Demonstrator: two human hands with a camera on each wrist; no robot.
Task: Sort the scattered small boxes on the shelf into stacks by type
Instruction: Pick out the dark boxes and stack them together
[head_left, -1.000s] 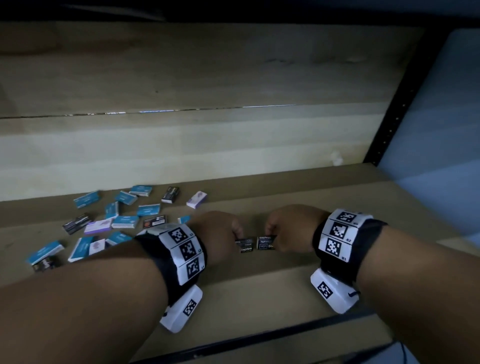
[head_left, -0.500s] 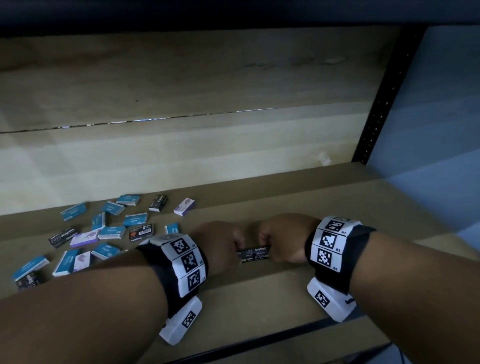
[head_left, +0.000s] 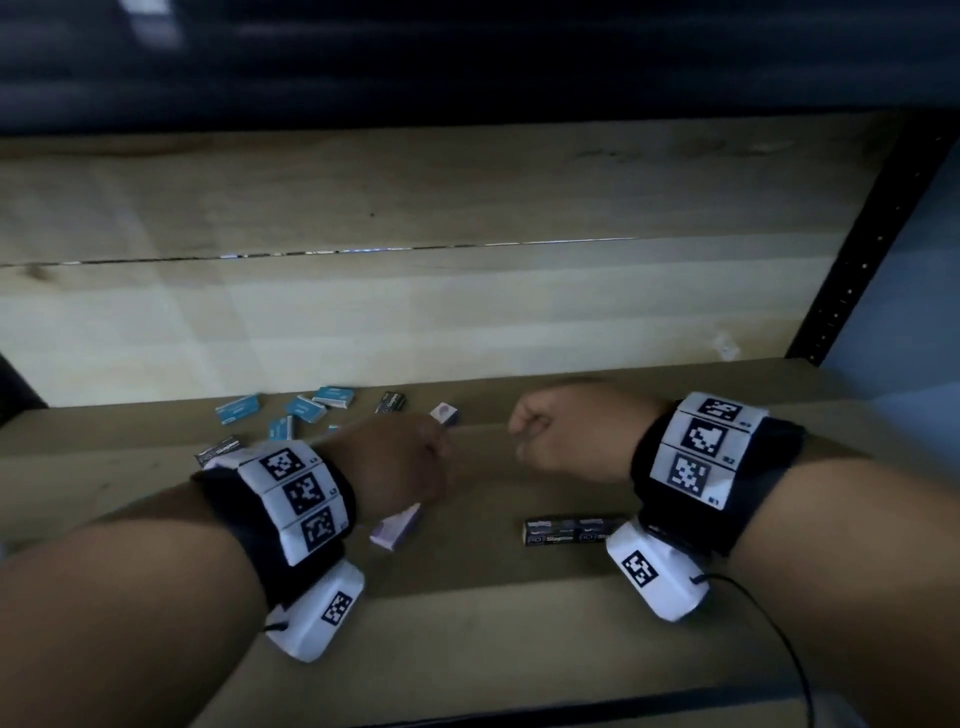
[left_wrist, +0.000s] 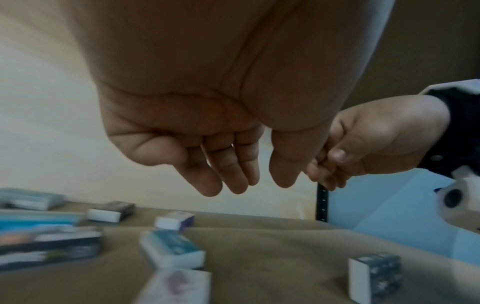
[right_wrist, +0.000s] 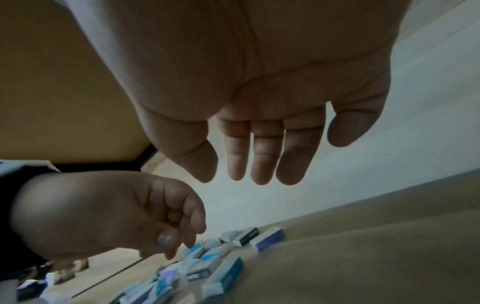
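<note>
Head view, two empty loose hands, left hand, right hand, two black boxes stacked.

**Black boxes set down, hands lifted away**

The two small black cardboard boxes no longer sit pinched between the hands; they now lie stacked on the brown shelf board. The left hand and right hand are raised above it, apart and empty.
</note>
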